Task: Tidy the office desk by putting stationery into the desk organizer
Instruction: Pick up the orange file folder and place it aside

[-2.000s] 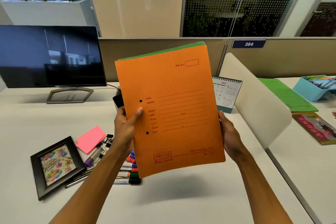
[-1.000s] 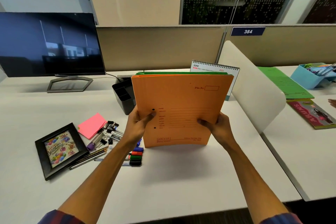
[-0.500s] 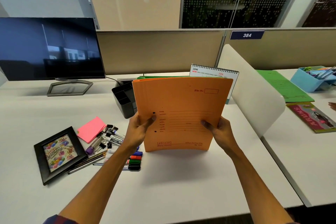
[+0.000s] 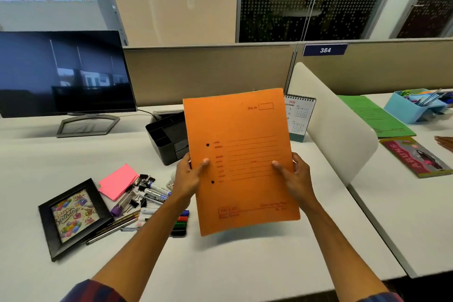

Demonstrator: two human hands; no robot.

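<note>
Now left grip (image 4: 190,176) and right grip (image 4: 295,176) pinch orange folder (image 4: 241,162) by side edges, above bench (image 4: 245,265); black organizer (image 4: 166,141) at ten o'clock of folder.

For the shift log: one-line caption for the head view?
Both hands, left hand and right hand, hold orange file folder above desk, black organizer behind.

Flat orange card file folder (image 4: 241,162) w/ red printed lines, two black punch holes, held btwn both hands. Behind left hand: black plastic desk organizer (image 4: 166,141). Left of left hand: pink sticky-note pad (image 4: 117,181); black-framed picture (image 4: 72,217) w/ multicolour balloon print; red, green, black, blue marker caps (image 4: 181,224). Far right of right hand: green folder (image 4: 372,115), light-blue tray (image 4: 411,108).
</note>
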